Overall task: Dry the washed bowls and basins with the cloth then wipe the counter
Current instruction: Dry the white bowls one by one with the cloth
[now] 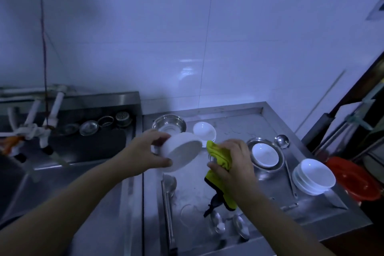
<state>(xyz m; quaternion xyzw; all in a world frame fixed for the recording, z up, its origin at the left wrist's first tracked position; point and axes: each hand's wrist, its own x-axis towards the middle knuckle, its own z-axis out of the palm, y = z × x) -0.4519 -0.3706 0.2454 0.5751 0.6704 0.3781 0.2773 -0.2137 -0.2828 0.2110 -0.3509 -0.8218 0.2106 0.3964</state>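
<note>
A person's two bare arms reach over a dim stainless steel counter set against a white tiled wall.

The left hand grips a white bowl by its rim, thumb on the near edge and fingers curled over the far edge. The bowl is lifted above the counter and tipped on its side, its opening facing right toward the other hand.

The right hand clutches a bunched yellow-green cloth — it sits just right of the bowl, close to its rim, and whether the two touch is unclear. A dark-edged tail of the cloth hangs below the hand.

Behind the held bowl, a steel basin stands on the counter, with a small white bowl just right of it. Farther right of the held bowl, another white bowl rests inside a shallow steel basin. Right again is a stack of white bowls, near the counter's right edge. A metal ladle lies between that stack and the basin — its bowl toward the wall.

Left of the held bowl is a sink with white taps above it.
</note>
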